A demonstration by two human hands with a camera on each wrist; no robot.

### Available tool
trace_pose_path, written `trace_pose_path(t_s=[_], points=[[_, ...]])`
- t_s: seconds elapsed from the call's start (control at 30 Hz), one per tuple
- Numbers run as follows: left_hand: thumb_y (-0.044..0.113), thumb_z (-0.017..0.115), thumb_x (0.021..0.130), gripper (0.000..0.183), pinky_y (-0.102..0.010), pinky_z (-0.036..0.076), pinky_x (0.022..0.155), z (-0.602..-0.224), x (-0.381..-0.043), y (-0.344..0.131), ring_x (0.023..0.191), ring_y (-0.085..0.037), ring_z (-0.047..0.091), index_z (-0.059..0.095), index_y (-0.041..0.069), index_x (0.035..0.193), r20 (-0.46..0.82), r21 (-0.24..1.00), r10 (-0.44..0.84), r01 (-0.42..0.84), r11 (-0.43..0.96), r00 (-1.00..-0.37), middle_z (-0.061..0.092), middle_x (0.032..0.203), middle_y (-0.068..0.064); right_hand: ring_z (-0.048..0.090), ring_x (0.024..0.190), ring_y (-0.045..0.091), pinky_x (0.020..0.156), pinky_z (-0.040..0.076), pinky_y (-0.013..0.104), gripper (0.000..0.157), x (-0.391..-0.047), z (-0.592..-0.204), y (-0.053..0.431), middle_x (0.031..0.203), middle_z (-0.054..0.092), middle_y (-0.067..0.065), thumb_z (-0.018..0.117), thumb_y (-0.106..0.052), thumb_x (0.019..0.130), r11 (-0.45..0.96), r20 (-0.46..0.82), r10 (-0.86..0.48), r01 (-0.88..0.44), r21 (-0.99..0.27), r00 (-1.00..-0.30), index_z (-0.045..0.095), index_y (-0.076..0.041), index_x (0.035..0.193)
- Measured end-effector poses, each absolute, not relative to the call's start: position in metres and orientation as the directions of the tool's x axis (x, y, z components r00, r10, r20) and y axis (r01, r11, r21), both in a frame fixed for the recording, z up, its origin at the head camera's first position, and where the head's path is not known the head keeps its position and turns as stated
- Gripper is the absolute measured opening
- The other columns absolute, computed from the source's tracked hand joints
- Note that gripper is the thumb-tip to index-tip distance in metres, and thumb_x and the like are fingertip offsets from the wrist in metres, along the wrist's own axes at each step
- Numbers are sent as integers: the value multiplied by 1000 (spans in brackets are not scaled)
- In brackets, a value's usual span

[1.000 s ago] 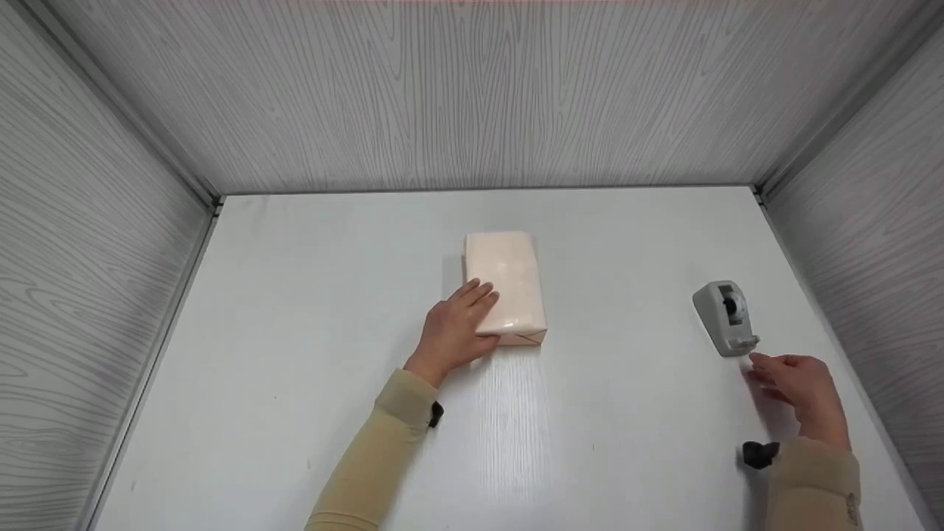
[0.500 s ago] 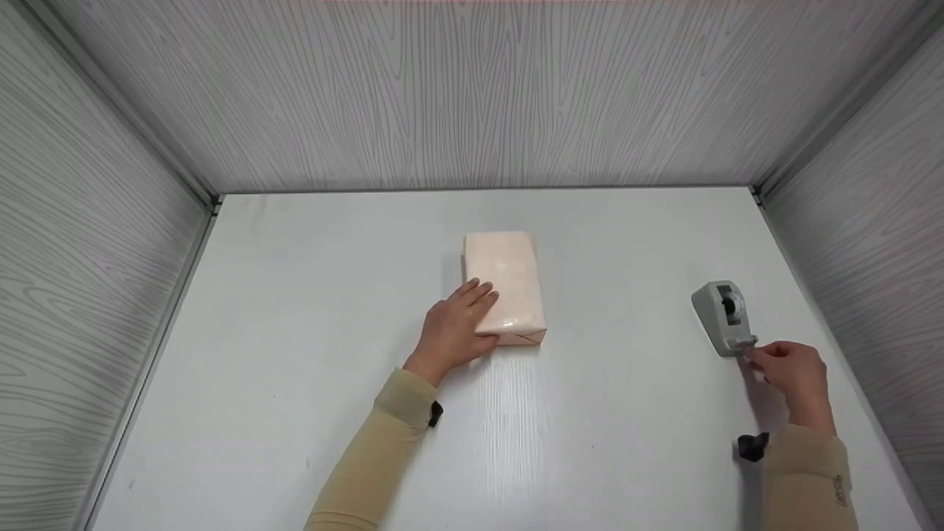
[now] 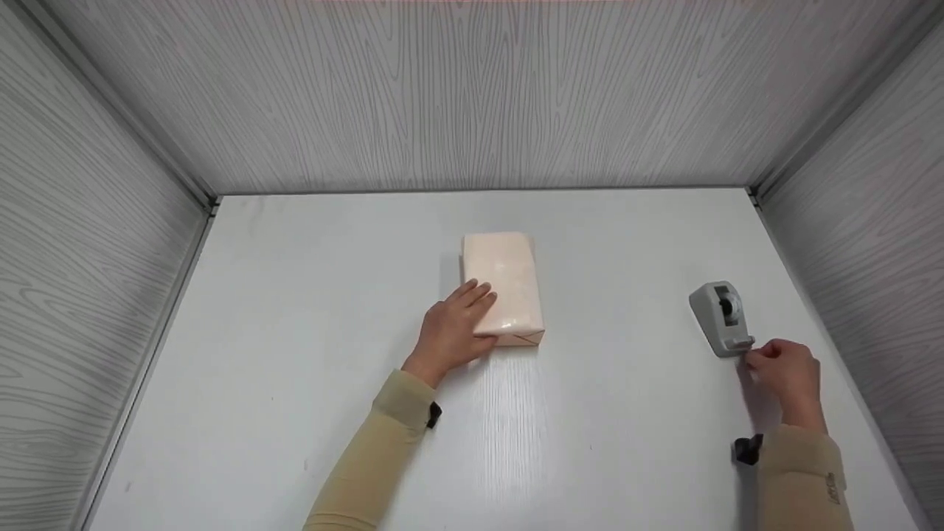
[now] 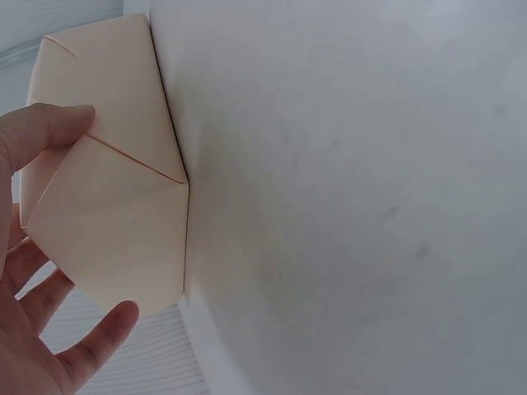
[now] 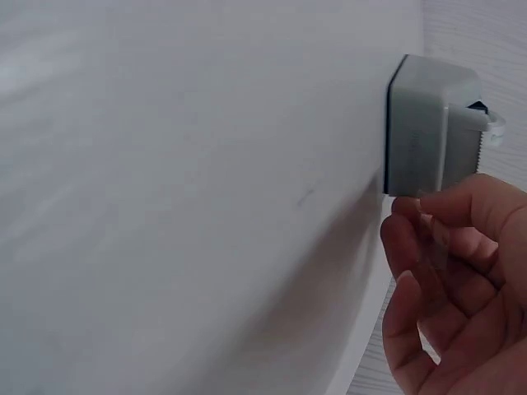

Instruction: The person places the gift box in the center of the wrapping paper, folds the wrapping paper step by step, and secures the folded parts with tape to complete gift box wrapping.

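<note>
A box wrapped in pale peach paper (image 3: 509, 276) lies near the middle of the white table. My left hand (image 3: 451, 332) rests on its near left corner, fingers laid fairly straight over the top and thumb at the near end. In the left wrist view the thumb (image 4: 70, 125) touches the end face, where folded flaps (image 4: 115, 222) show. To the right stands a grey tape dispenser (image 3: 712, 321). My right hand (image 3: 788, 372) is at its cutter end, thumb and forefinger pinching clear tape (image 5: 434, 247). The serrated cutter (image 5: 480, 152) shows just above the fingers.
Grey wood-grain panels (image 3: 472, 96) wall the white table (image 3: 310, 295) at the back and both sides. The right side panel (image 3: 870, 243) stands not far beyond the dispenser. A dark wrist camera (image 3: 747, 450) sits by the right sleeve.
My right hand has moved up and left to the dispenser's cutter end, its thumb and forefinger now closed together there. The left hand and the wrapped box have stayed put.
</note>
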State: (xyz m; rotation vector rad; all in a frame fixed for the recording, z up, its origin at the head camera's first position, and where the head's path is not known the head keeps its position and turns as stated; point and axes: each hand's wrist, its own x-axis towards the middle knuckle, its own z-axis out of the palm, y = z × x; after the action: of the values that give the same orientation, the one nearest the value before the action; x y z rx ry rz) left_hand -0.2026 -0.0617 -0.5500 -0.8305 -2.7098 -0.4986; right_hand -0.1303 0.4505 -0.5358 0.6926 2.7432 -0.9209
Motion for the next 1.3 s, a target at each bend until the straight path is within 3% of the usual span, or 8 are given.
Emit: trace_pose_path(t_s=[0.2, 0.5, 0.7, 0.93, 1.3], points=[[39, 76, 80, 63, -44, 53, 80, -550, -203, -62, 136, -21, 42, 60, 13, 135, 331, 244, 494, 579, 778, -804, 54, 142, -2, 60, 74, 18, 63, 47, 34, 36, -129, -528, 453, 81, 68, 4, 59, -31, 96, 648, -413, 337, 526, -551, -846, 63, 4, 100], [36, 78, 78, 62, -45, 53, 80, -550, -203, -62, 135, -21, 43, 62, 13, 133, 339, 270, 480, 573, 774, -809, 54, 141, -1, 66, 73, 12, 68, 55, 30, 35, -116, -513, 450, 79, 70, 1, 58, -25, 95, 547, -528, 301, 597, -587, -794, 59, 9, 104], [34, 78, 77, 61, -46, 53, 80, -552, -203, -63, 135, -21, 43, 63, 13, 132, 353, 269, 478, 577, 771, -804, 55, 140, -1, 68, 81, 14, 72, 57, 31, 43, -110, -509, 430, 92, 71, 8, 59, -32, 98, 553, -510, 227, 541, -634, -830, 55, 10, 109], [35, 78, 78, 61, -46, 53, 80, -552, -203, -63, 135, -22, 43, 62, 12, 133, 351, 275, 480, 578, 768, -804, 55, 140, -2, 68, 95, 26, 77, 56, 32, 52, -111, -511, 382, 107, 68, 19, 62, -42, 96, 579, -457, 98, 424, -696, -884, 52, 6, 111], [36, 78, 78, 63, -47, 53, 81, -551, -203, -63, 136, -21, 42, 61, 13, 134, 340, 274, 480, 574, 772, -808, 54, 141, -2, 67, 95, 30, 79, 55, 38, 31, -118, -527, 297, 101, 66, 13, 67, -24, 95, 496, -322, -153, 209, -843, -934, 59, 1, 110]])
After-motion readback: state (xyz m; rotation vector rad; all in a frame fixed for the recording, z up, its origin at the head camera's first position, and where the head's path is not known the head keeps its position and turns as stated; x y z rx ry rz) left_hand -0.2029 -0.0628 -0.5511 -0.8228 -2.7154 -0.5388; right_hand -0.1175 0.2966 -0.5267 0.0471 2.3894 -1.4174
